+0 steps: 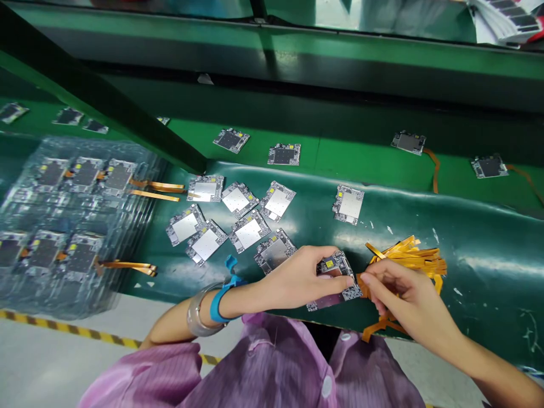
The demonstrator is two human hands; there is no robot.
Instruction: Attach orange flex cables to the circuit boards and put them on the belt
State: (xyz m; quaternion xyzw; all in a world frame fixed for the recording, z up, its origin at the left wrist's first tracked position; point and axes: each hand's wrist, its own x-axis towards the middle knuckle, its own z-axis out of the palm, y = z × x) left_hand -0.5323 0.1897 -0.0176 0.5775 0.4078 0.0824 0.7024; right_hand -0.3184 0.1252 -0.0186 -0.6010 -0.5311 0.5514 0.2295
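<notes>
My left hand [308, 276] grips a small circuit board [329, 299] by its edges near the front of the green bench. At the board's right edge, my right hand [399, 289] pinches the end of an orange flex cable [364, 285]. Whether that end sits in the board's connector, I cannot tell. Behind my right hand lies a pile of orange flex cables [419, 255]. Left of my hands, several circuit boards with silvery shields [250, 231] are spread out, one of them [275, 251] partly behind my left hand. Another board [349, 204] lies alone behind my hands.
Stacked clear plastic trays [140, 226] at the left hold boards with orange cables attached. Beyond the bench edge, a green belt [340, 153] carries more boards, two with cables [434, 170]. A green post [140, 119] slants down at the left. Papers [497, 22] lie at the top right.
</notes>
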